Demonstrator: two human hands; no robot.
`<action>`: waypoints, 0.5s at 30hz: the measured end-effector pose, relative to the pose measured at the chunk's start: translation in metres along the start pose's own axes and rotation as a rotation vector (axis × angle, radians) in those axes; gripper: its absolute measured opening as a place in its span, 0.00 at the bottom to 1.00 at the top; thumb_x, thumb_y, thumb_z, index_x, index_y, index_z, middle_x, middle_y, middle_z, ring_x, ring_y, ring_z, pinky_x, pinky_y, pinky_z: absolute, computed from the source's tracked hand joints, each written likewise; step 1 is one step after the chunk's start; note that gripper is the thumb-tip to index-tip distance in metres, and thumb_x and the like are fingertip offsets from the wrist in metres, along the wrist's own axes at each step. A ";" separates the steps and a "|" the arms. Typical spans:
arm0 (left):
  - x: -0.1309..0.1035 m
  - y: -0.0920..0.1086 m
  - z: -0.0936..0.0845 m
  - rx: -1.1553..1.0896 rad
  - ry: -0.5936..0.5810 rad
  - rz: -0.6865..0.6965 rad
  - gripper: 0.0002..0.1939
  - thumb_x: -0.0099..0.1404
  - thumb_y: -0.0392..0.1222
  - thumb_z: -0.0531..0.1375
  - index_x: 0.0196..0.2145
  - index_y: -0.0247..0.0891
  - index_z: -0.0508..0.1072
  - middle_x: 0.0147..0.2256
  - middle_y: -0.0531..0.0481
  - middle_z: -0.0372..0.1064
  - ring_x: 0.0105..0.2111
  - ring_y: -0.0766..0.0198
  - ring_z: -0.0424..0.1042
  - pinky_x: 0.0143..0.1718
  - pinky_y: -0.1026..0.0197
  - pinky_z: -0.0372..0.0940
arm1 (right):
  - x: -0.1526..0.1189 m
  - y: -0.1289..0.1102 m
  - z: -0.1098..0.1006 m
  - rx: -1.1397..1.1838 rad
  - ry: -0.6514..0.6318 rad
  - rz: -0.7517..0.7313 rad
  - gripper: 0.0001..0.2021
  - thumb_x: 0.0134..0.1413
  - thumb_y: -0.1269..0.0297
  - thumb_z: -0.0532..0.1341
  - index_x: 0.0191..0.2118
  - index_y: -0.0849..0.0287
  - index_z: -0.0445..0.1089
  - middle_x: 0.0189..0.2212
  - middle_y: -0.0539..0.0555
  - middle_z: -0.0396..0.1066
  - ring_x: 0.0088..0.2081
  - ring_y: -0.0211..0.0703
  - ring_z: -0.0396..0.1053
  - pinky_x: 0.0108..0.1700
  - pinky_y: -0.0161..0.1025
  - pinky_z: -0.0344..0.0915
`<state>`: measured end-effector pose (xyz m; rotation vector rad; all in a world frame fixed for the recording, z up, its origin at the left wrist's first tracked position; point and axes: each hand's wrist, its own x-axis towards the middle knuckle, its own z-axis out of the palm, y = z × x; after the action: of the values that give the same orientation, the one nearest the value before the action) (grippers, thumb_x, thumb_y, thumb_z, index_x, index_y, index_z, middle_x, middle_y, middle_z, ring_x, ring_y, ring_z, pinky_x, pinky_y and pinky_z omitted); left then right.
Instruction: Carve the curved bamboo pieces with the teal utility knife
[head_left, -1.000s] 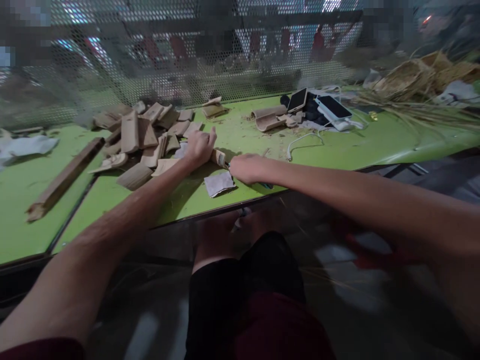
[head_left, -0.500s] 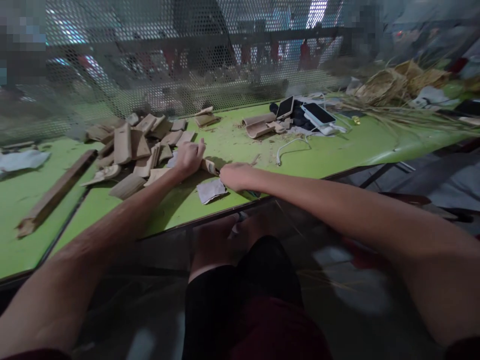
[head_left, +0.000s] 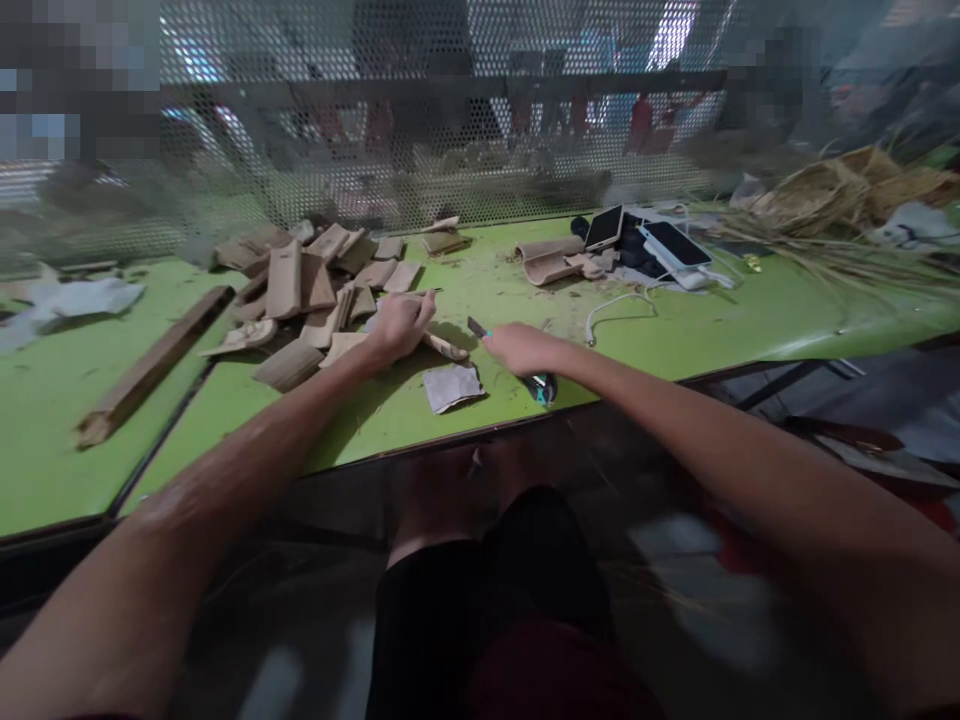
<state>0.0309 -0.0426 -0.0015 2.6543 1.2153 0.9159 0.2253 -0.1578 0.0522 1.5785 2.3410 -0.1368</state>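
My left hand (head_left: 403, 325) is closed around a pale wooden piece (head_left: 445, 346), whose end sticks out to the right of my fingers. My right hand (head_left: 523, 348) grips a utility knife (head_left: 541, 388); its dark blade points up and left, apart from the wooden piece, and the teal and black handle shows below my palm. Just below the gap between my hands lies a grey square of sandpaper (head_left: 453, 387). A heap of curved wooden pieces (head_left: 284, 283) rests beside and behind my left hand.
A long wooden bar (head_left: 154, 367) lies on the green table (head_left: 382, 415) at the left. Beyond my right hand are curved pieces (head_left: 551, 262), two phones (head_left: 675, 246) and a white cable (head_left: 619, 298). Dried stalks (head_left: 832, 235) spread at the right; a perforated metal screen (head_left: 420, 170) stands behind.
The knife in my right hand has come away from the wooden piece, so its blade now shows. The whole view has shifted, with the table's things appearing farther right.
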 end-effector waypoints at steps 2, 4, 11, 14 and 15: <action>0.000 0.003 -0.001 -0.029 0.029 -0.032 0.26 0.74 0.46 0.45 0.18 0.43 0.47 0.19 0.53 0.48 0.21 0.64 0.51 0.33 0.54 0.56 | -0.001 0.004 0.005 0.061 0.044 0.072 0.17 0.63 0.75 0.55 0.49 0.71 0.78 0.40 0.72 0.78 0.40 0.54 0.76 0.40 0.44 0.66; 0.001 0.007 -0.003 -0.040 0.024 -0.051 0.26 0.74 0.44 0.46 0.17 0.43 0.47 0.18 0.53 0.47 0.21 0.64 0.50 0.34 0.54 0.56 | -0.004 0.003 0.010 0.115 0.106 0.129 0.17 0.66 0.70 0.54 0.51 0.68 0.78 0.40 0.71 0.78 0.40 0.55 0.76 0.39 0.45 0.66; 0.005 0.013 -0.007 0.046 -0.020 -0.135 0.27 0.76 0.43 0.48 0.17 0.40 0.50 0.18 0.53 0.46 0.21 0.66 0.51 0.32 0.55 0.50 | -0.007 -0.014 0.021 0.058 0.217 0.028 0.17 0.70 0.67 0.51 0.54 0.68 0.73 0.41 0.71 0.77 0.42 0.57 0.76 0.41 0.47 0.66; 0.008 0.011 -0.004 0.095 -0.043 -0.171 0.28 0.77 0.45 0.47 0.17 0.39 0.57 0.18 0.52 0.48 0.22 0.65 0.53 0.33 0.55 0.50 | -0.009 -0.021 0.018 0.029 0.224 0.042 0.18 0.68 0.75 0.49 0.55 0.71 0.72 0.42 0.71 0.76 0.44 0.58 0.76 0.42 0.47 0.67; 0.009 0.010 -0.002 0.111 -0.036 -0.179 0.29 0.77 0.46 0.47 0.17 0.38 0.60 0.19 0.51 0.50 0.23 0.64 0.54 0.34 0.55 0.51 | -0.011 -0.024 0.016 0.022 0.217 0.049 0.19 0.67 0.78 0.49 0.55 0.71 0.72 0.42 0.72 0.76 0.44 0.57 0.76 0.43 0.47 0.67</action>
<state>0.0411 -0.0432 0.0072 2.5765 1.5073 0.7910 0.2102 -0.1805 0.0382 1.7374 2.4661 0.0209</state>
